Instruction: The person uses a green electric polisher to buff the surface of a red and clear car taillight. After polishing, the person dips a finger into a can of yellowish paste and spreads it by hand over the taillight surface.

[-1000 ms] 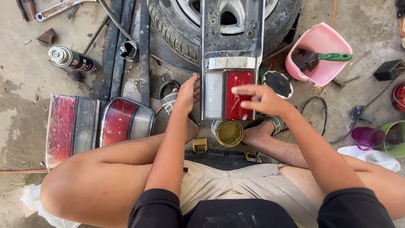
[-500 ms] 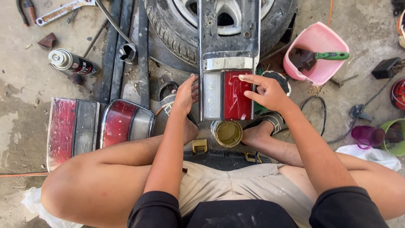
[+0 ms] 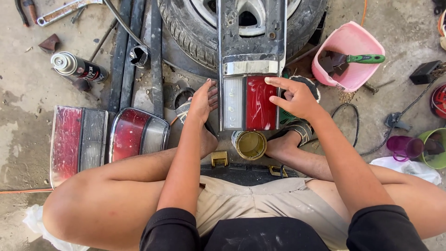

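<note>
The right hand [image 3: 295, 97] is laid with fingers spread loosely, gripping nothing, its fingertips [image 3: 268, 81] touching the top edge of the red lens of the rectangular red-and-white tail lamp [image 3: 251, 103]. The left hand [image 3: 203, 101] is pressed flat and open against the lamp's left edge. The lamp is propped upright against a black rubber tyre [image 3: 186, 28] on the concrete floor [image 3: 28, 83]. Just below it, an open round tin [image 3: 250, 145] is seen between the feet.

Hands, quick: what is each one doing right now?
Left hand: open, flat against the left edge of the tail lamp.
Right hand: open, fingertips on the lamp's red lens, holding nothing.
</note>
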